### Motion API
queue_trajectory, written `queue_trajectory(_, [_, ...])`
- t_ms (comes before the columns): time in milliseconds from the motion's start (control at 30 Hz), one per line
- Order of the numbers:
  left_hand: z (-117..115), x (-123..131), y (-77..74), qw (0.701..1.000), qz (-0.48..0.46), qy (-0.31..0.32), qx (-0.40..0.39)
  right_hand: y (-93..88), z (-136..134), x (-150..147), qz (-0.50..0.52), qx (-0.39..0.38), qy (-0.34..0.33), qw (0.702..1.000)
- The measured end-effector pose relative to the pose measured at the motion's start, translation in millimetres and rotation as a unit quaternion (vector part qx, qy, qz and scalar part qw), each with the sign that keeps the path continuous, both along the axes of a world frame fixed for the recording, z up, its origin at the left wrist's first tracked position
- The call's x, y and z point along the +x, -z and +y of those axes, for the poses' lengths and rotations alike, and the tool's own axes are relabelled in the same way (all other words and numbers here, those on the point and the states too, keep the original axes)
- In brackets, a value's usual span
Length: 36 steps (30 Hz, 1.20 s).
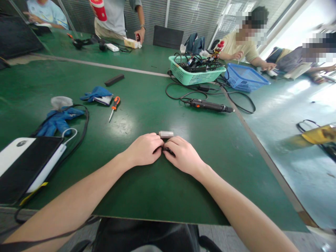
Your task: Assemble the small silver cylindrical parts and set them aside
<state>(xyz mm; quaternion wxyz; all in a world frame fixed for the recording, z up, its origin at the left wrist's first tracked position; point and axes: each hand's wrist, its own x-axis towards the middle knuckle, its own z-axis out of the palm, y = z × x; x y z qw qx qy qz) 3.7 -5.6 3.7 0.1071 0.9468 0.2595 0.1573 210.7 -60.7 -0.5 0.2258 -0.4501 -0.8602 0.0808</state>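
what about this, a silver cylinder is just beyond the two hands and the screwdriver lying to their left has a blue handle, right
Almost: in the head view the screwdriver has an orange and black handle. The silver cylinder is just beyond the left hand and right hand, as you say.

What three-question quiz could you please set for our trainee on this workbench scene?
1. Which item lies just beyond the left hand and right hand?
A) a blue glove
B) a silver cylinder
C) a red cup

2. True or false: the orange-handled screwdriver lies with its tip nearer the wearer of the camera than its handle.

3. Fill in the colour: beside the light green basket stands a ____ basket.

Key: 1. B; 2. True; 3. blue.
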Motion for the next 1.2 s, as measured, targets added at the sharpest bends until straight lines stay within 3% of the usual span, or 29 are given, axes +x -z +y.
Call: queue_trajectory(1200, [1.2,0.4,-1.1,1.000,-0.001,0.003,-0.028,1.0,1.1,-0.3,0.057,-0.018,-0.005,0.998])
